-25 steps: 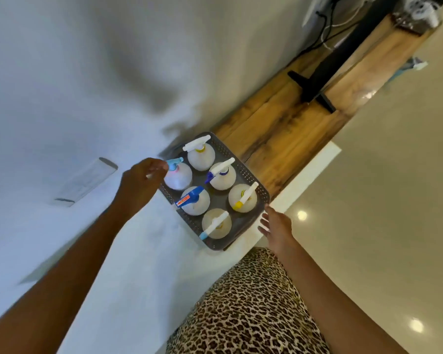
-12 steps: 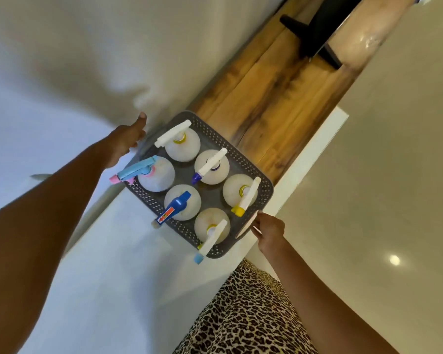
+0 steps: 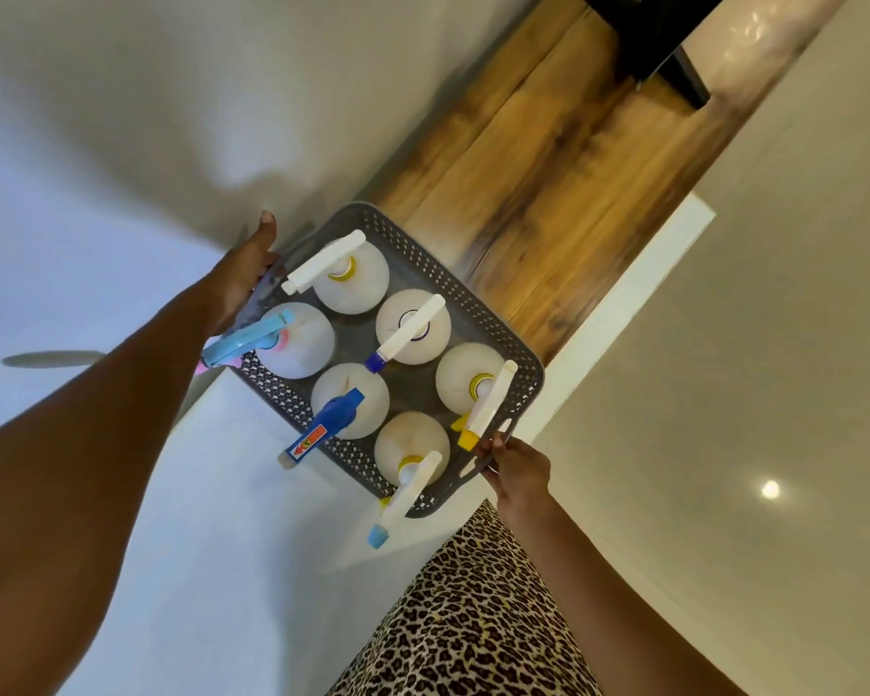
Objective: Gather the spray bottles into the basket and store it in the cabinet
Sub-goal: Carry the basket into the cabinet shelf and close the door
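A grey perforated plastic basket (image 3: 455,281) was held at its two short ends by both hands. It lay partly over a white smooth surface (image 3: 172,545) and partly over a brown wooden top (image 3: 548,168). I could not tell if its bottom touched them or was a little above.

Six round whitish spray bottles stood upright inside the basket, in two rows of three and close to each other. In the row nearer the left arm were a bottle with a light blue trigger and pink collar (image 3: 297,344), a bottle with a dark blue trigger and red label (image 3: 350,401), and a bottle with a white trigger and light blue nozzle (image 3: 413,454). In the other row were a bottle with a white trigger and yellow collar (image 3: 350,281), a bottle with a white trigger and dark blue nozzle (image 3: 413,326), and a bottle with a white trigger and yellow nozzle (image 3: 470,381). Several triggers reached out over the rim.

The left hand (image 3: 244,283) held the far end. Its thumb was straight beside the wall, and the other fingers went behind the rim, hidden. The right hand (image 3: 516,474) gripped the near end at the handle slot, with the fingers curled together round the edge.

A leopard-print cloth (image 3: 473,620) covered the person's body below, and a beige shiny floor (image 3: 774,394) was to the right.
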